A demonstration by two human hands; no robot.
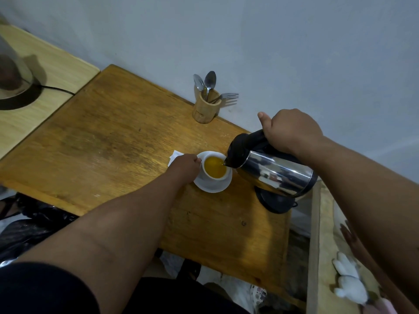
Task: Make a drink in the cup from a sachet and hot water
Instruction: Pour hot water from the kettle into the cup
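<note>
The right hand [292,130] is wrapped tight around the black plastic handle of a polished steel electric kettle [275,171], thumb lifted free, tilting its mirror-bright cylindrical body so the black spout hangs over the rim of the cup [215,168]. The left hand [184,165] is closed at the cup's far side, fingers pinched on what seems to be its handle, though that part is hidden. The cup is round, white and glazed, holding an orange-yellow liquid, and it sits on a matching white saucer [212,185]. Just behind the left hand lies a small white paper sachet [175,156], flat on the surface [113,137], which is worn, grainy amber wood. Under the kettle rests its round black base [275,203]. By the wall stands a cylindrical bamboo holder [205,108] with steel spoons [205,81] and a fork [227,96].
</note>
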